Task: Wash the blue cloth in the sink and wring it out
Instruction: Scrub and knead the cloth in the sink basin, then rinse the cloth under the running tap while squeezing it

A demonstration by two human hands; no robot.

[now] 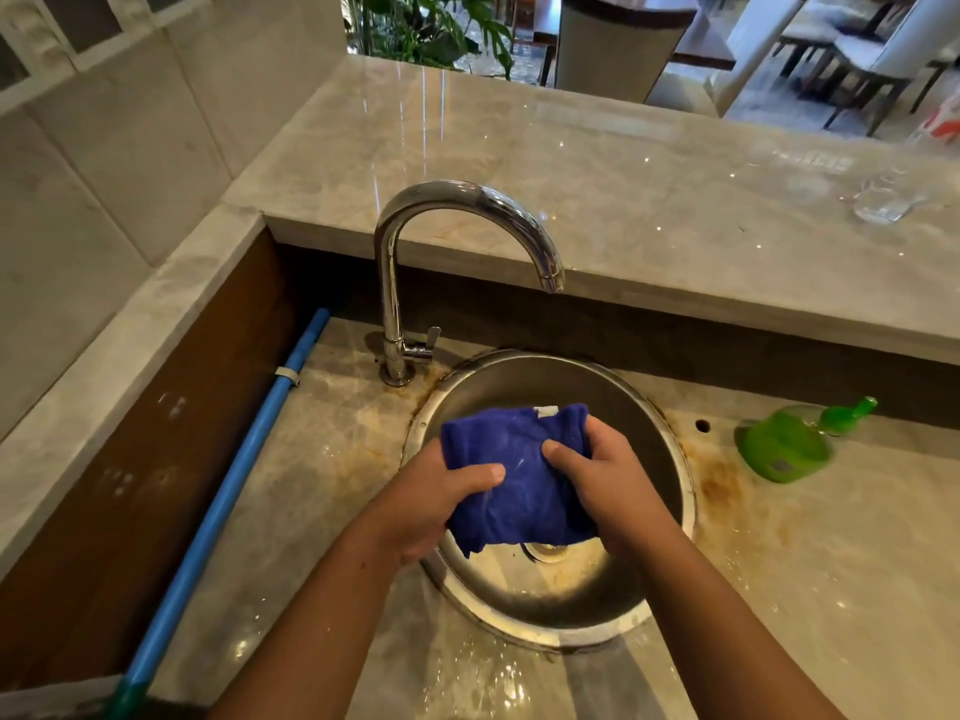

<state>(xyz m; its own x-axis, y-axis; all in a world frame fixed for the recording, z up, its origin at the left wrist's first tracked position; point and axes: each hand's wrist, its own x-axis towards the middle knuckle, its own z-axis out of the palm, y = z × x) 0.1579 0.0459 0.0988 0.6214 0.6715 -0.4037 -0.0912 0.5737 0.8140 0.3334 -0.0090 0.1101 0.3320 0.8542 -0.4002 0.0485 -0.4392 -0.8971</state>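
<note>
1. Cloth [519,475], seen from the head camera: deep blue, with a soft nap, bunched into a loose wad. It hangs over the bowl of the round steel sink [545,605], held between both hands and clear of the metal. A small white tag [546,411] shows at its top edge, and a ragged corner droops at lower left. How wet it is cannot be told.
2. Left hand [431,501] grips the cloth's left side, with the thumb laid across the front. Its fingers are curled behind the fabric and hidden.
3. Right hand [608,475] grips the right side, with the thumb pressed into the front. Its fingers are wrapped round the back, out of sight.
4. The drain [543,550] peeks out below the cloth, with its upper half covered.
5. The sink sits in a wet marbled counter [311,485], with rust-orange stains around its rim.
6. A chrome faucet [447,200] stands behind and left of the sink. Its spout arches toward the bowl, and a small lever [428,340] sits near its base.
7. A green bottle [784,449] rests on the counter right of the sink. It is blurred, so its label is unreadable.
8. A blue pipe [234,470] runs along the counter's left edge, held by a white clip. Its lower end is cut off by the frame.
9. On the upper ledge [571,163], far right, a clear glass [883,200] is smeared and hard to make out.
10. Beyond the ledge, chairs [857,54] and a plant [421,28] are cropped by the top edge.
</note>
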